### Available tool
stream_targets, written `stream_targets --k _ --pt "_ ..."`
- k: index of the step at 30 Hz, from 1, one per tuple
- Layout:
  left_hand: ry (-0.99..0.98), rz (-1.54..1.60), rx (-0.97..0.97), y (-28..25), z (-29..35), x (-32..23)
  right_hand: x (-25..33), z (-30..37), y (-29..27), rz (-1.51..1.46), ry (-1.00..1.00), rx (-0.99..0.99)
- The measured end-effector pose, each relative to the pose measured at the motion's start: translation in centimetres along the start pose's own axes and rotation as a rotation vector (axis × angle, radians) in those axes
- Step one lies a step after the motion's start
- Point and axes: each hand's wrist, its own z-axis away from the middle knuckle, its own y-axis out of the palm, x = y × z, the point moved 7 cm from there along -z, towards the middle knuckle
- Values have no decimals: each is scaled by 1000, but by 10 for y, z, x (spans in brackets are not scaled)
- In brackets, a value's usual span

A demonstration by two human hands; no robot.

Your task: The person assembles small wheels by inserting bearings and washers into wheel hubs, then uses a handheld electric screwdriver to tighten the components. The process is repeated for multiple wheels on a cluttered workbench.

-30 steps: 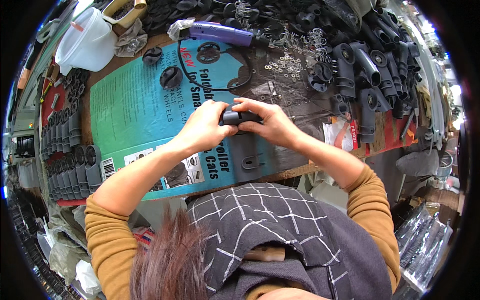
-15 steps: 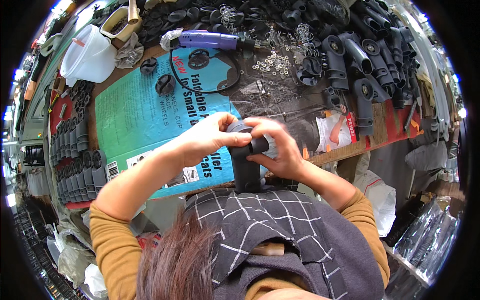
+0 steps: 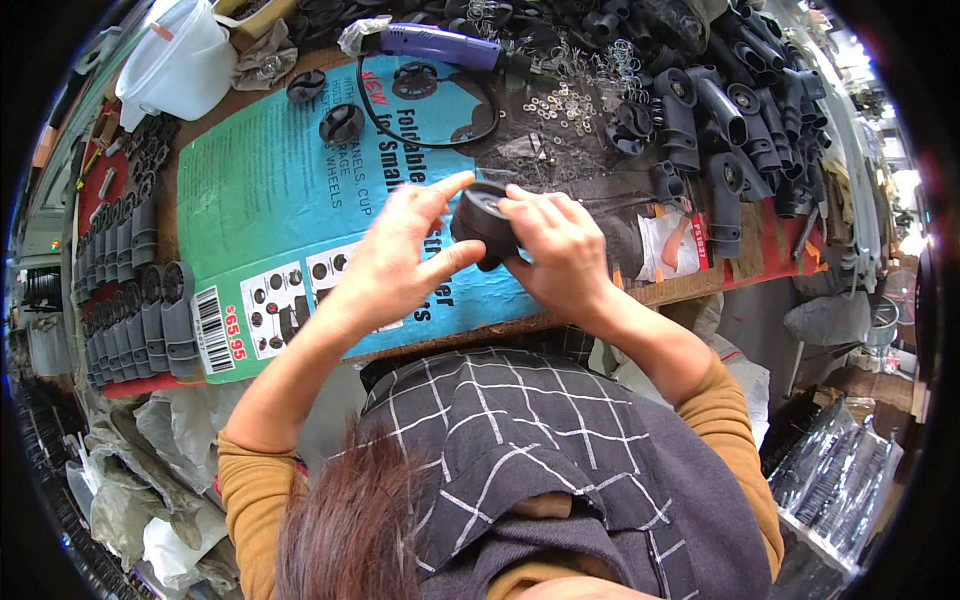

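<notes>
Over the front of the workbench, my right hand grips a black plastic fitting with a round, cupped end turned upward. Its fingers press on the rim and the thumb is underneath. My left hand is beside the fitting, fingers spread, with the thumb and forefinger tips close to its left side; whether they touch it I cannot tell. The lower part of the fitting is hidden by my hands. Beneath lies a blue-green printed cardboard sheet. Two round black knobs rest on it.
A purple power screwdriver with a looped black cable lies at the back. Pale washers are scattered nearby. Dark tubular fittings are piled at right; grey ones stand in rows at left. A white bucket stands back left.
The fitting has tipped from hanging lengthwise toward me to showing its round end upward. My left hand has come off its top and spread its fingers. The view has shifted slightly.
</notes>
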Motion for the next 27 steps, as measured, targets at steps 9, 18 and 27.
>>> stream_targets --k 9,18,27 --pt "196 161 -523 41 -7 25 40 20 35 232 -11 -6" --pt "220 58 -441 34 -15 29 -50 24 76 -1046 906 248" --pt "91 213 -364 35 -21 31 -112 -15 19 -417 580 -101"
